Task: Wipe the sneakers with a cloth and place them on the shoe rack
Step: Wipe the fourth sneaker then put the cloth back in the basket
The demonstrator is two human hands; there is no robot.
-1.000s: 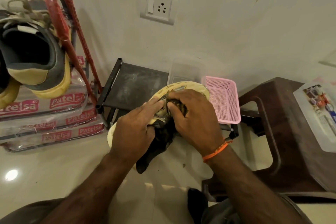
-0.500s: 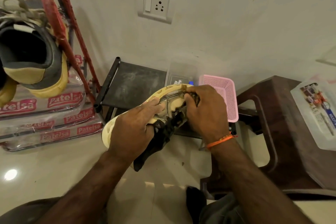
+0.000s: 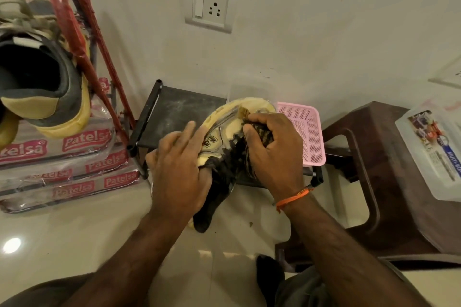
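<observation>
Since the earlier frame, the right hand (image 3: 272, 147) has slid up toward the toe of the sneaker (image 3: 225, 129), and the shoe has tipped so more of its cream side shows. At the centre of the frame that sneaker is held in the air above the floor, in front of a low black shoe rack (image 3: 174, 112). The right grip is curled around a bunched dark cloth (image 3: 259, 134), pressing it against the shoe's upper; the cloth's loose end hangs down below the hands. The left hand (image 3: 177, 169) cups the shoe's heel end, fingers lying fairly straight along its side, thumb hidden. An orange thread band (image 3: 293, 197) circles the right wrist. Just right of the sneaker a pink mesh basket (image 3: 311, 137) sits on the rack. A brown plastic stool (image 3: 389, 164) stands at right. In the upper left, a second sneaker (image 3: 47, 87) rests on a red-framed rack (image 3: 74, 22) wrapped in printed plastic. A white wall socket (image 3: 210, 6) is above.
</observation>
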